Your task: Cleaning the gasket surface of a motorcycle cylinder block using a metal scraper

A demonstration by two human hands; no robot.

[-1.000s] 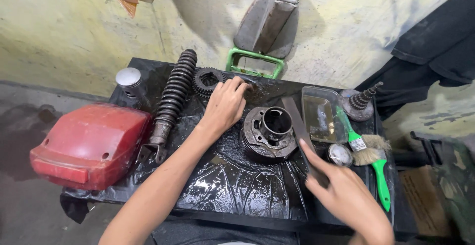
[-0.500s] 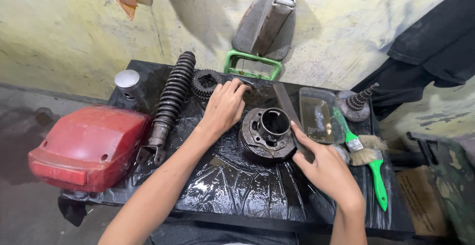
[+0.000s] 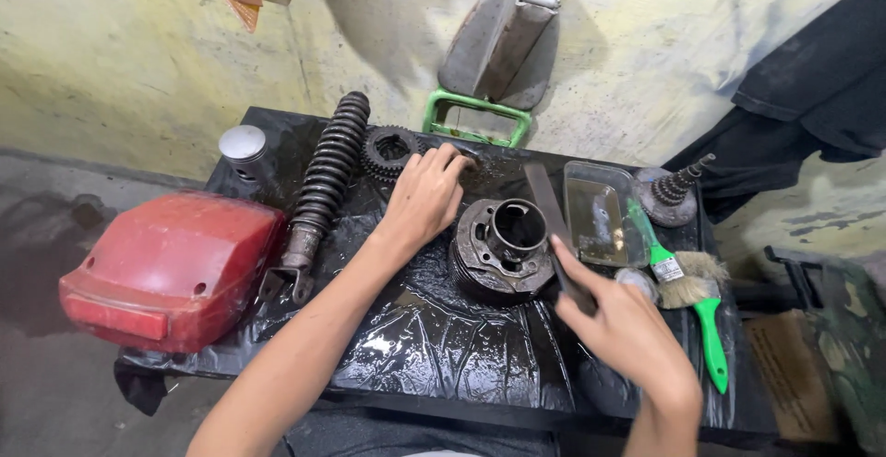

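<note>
Head view looks down on a low bench [image 3: 443,365] covered in wet black plastic, set against a stained yellow wall. Near its middle stands a finned engine cylinder [image 3: 503,249], bore facing up. The right hand [image 3: 628,337] has its fingers closed around the near end of a long flat file [image 3: 554,226], which slants across the cylinder's right side toward the wall. The left hand [image 3: 426,197] lies palm down on the plastic just left of the cylinder, fingers spread loosely and gripping nothing, fingertips reaching toward a toothed sprocket [image 3: 389,150]. Left of that hand a black coiled shock absorber [image 3: 323,180] lies lengthwise, with a silvery piston [image 3: 244,148] beyond it and a red plastic cover [image 3: 171,268] at the bench's left edge. To the right of the file sit a clear plastic tray [image 3: 600,212], a green-handled brush [image 3: 688,295] and a threaded gear shaft [image 3: 674,194].
</note>
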